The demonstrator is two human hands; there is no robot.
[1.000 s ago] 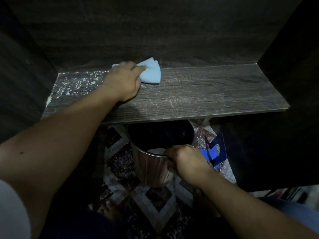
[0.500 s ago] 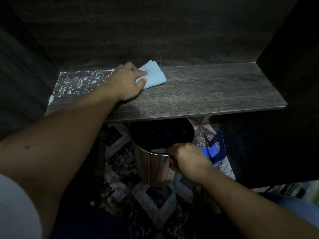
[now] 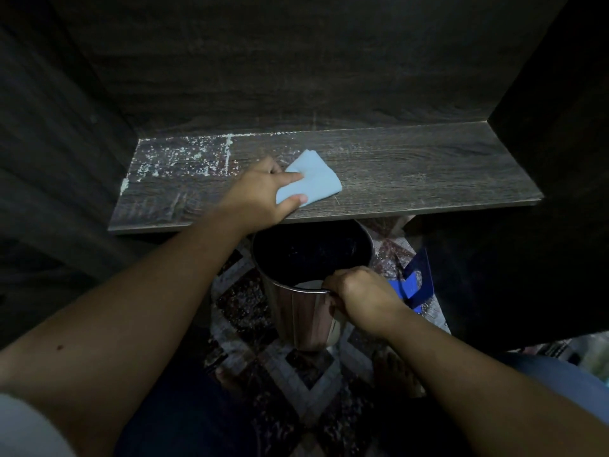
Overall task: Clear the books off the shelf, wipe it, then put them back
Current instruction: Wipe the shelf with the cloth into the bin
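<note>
Hidden: cloth (image 3: 313, 179) near corner under left hand (image 3: 255, 196); bin (image 3: 303, 311) far rim behind shelf (image 3: 428, 173) edge.

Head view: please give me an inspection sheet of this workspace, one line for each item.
Surface: dark wood-grain shelf board, white specks on its left part.
Job's things: light blue folded cloth on the shelf; books nothing seen.
Clutter: shiny metal bin below the shelf edge; dark blue flat object beside it.
Grippers: left hand holds the cloth; right hand grips the bin rim.
Cables: nothing seen.
Surroundings: dark wood walls, patterned floor.
</note>
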